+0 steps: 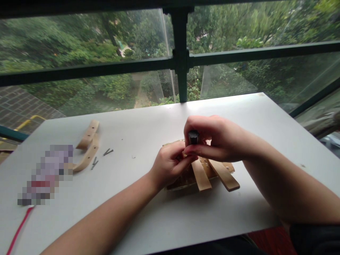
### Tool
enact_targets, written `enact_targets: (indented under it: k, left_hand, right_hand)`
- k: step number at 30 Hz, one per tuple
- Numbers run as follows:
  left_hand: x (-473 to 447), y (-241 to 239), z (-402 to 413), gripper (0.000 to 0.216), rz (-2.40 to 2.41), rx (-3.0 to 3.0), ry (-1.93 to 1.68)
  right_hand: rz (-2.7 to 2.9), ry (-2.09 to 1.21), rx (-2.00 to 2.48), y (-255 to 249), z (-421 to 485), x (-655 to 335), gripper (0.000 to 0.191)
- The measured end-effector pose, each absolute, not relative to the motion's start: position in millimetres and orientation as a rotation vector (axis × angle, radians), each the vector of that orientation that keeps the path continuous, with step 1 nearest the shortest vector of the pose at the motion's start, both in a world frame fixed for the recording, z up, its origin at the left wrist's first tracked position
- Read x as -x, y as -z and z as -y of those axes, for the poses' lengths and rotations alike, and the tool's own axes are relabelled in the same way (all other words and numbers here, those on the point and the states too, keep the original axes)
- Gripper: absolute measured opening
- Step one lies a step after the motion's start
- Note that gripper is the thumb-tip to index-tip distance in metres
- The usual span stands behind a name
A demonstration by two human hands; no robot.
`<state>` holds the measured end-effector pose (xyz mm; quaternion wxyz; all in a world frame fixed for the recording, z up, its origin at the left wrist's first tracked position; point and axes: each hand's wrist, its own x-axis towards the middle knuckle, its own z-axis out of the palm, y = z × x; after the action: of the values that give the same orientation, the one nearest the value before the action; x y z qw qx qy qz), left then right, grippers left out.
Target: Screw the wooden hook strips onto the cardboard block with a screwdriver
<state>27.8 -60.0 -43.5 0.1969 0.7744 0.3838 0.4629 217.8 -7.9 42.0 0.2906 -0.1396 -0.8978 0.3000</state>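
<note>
My right hand [215, 138] is closed around a dark-handled tool, which looks like a screwdriver [193, 137]. Its butt end faces up toward me, and its tip is hidden behind my hands. Just below, my left hand [168, 164] has its thumb and fingers pinched together by the tool; whatever they grip is covered. Under both hands lies a brown board [187, 180] with a pale edge. A flat light wooden slat [202, 177] and a second wooden slat [225, 177] stick out from it toward me.
To the left lie two curved wooden pieces with holes, an upper piece [89, 135] and a lower piece [89, 156]. Dark screws [108, 152] are scattered beside them. A blurred-out object [47, 173] and a red cord [19, 230] rest farther left. Windows [180, 53] border the white table [127, 131].
</note>
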Motion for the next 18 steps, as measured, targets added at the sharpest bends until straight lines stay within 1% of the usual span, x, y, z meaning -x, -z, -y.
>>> enact_targets:
  k: [2,4,7,8,9,11,13,18]
  left_hand:
    - [-28.0,42.8,60.4,0.019,-1.052,-2.179,-1.314]
    - [-27.4,42.4,60.6,0.016,-1.037,-2.185,-1.299]
    - [-26.3,42.8,60.6,0.014,-1.038,-2.183,-1.268]
    - [-26.1,43.0,60.5,0.014,-1.035,-2.184,-1.266]
    - [-26.1,43.3,60.4,0.015,-1.028,-2.186,-1.268]
    - [-26.3,43.8,60.0,0.015,-1.006,-2.194,-1.283]
    - [-26.8,43.9,59.7,0.011,-0.983,-2.200,-1.296]
    - [-28.1,42.6,59.1,0.008,-0.964,-2.222,-1.287]
  right_hand:
    - [2.402,-0.810,0.368,-43.1,8.7,-217.9,0.013]
    - [2.415,-0.846,0.338,-45.4,9.6,-219.3,0.015]
    - [2.431,-0.948,0.230,-48.6,10.5,-221.8,0.031]
    - [2.438,-0.973,0.207,-49.0,10.6,-222.2,0.033]
    - [2.445,-0.982,0.204,-49.0,10.5,-222.1,0.031]
    - [2.456,-0.957,0.242,-47.8,10.0,-220.9,0.020]
    - [2.459,-0.905,0.298,-45.8,9.0,-218.9,0.011]
    - [2.450,-0.824,0.377,-41.2,6.3,-216.0,0.009]
